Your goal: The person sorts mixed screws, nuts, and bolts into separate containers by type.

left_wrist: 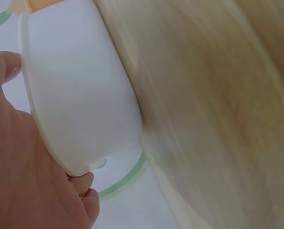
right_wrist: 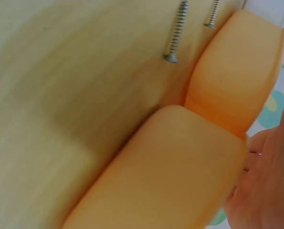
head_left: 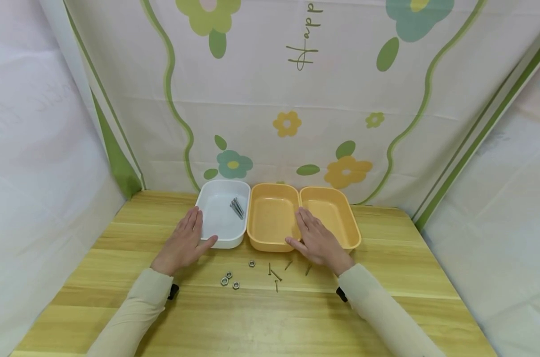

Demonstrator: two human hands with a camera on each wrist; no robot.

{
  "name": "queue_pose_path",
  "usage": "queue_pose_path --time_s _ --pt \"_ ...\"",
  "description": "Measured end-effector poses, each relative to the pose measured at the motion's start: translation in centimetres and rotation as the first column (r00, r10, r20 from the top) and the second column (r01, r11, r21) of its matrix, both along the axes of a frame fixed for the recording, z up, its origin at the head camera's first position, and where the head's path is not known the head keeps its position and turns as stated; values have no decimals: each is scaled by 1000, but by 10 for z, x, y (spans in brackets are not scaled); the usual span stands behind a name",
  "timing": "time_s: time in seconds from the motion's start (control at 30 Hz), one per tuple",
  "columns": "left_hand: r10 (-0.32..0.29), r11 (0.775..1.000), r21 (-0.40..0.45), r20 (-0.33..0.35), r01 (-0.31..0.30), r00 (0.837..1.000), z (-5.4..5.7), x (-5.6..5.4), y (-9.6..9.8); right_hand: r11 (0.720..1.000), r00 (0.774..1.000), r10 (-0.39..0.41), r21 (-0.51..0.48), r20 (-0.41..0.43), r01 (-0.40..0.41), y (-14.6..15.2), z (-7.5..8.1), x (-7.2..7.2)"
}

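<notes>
My left hand (head_left: 185,243) rests on the front left corner of the white tray (head_left: 216,210), fingers extended along its left side and thumb out over the front rim. Several grey screws (head_left: 237,208) lie inside that tray. Fairly straight fingers on my right hand (head_left: 319,242) lie over the front of the right orange tray (head_left: 330,210), fingertips near the rim it shares with the middle orange tray (head_left: 271,213). Against the right tray's rim, the right wrist view shows the palm (right_wrist: 266,186). Neither hand grips anything.
In front of the trays, several hex nuts (head_left: 224,281) lie on the wooden table (head_left: 270,322). Several brass-coloured screws (head_left: 276,274) are scattered to their right, one close to the right hand. A flower-patterned cloth (head_left: 252,89) hangs right behind the trays.
</notes>
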State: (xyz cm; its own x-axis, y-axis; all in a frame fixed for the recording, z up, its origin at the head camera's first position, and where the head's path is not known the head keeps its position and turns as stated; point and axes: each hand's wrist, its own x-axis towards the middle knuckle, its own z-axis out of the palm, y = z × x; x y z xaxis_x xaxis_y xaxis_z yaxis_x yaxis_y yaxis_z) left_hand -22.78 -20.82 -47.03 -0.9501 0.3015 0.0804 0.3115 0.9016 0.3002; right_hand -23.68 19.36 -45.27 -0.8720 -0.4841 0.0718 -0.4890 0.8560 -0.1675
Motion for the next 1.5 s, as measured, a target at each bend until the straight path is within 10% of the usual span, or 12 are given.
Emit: queue_pose_path --time_s 0.83,1.17,1.5 --pt "-9 1000 28 -24 10 1000 4 2 1 1000 1000 2 -3 -25 -3 5 -23 -5" --pt "-111 992 40 -141 118 984 31 27 6 1000 1000 3 9 -21 -3 4 -24 -6" --pt "-231 964 57 -292 258 928 50 57 22 1000 1000 5 17 -28 -4 4 -25 -6"
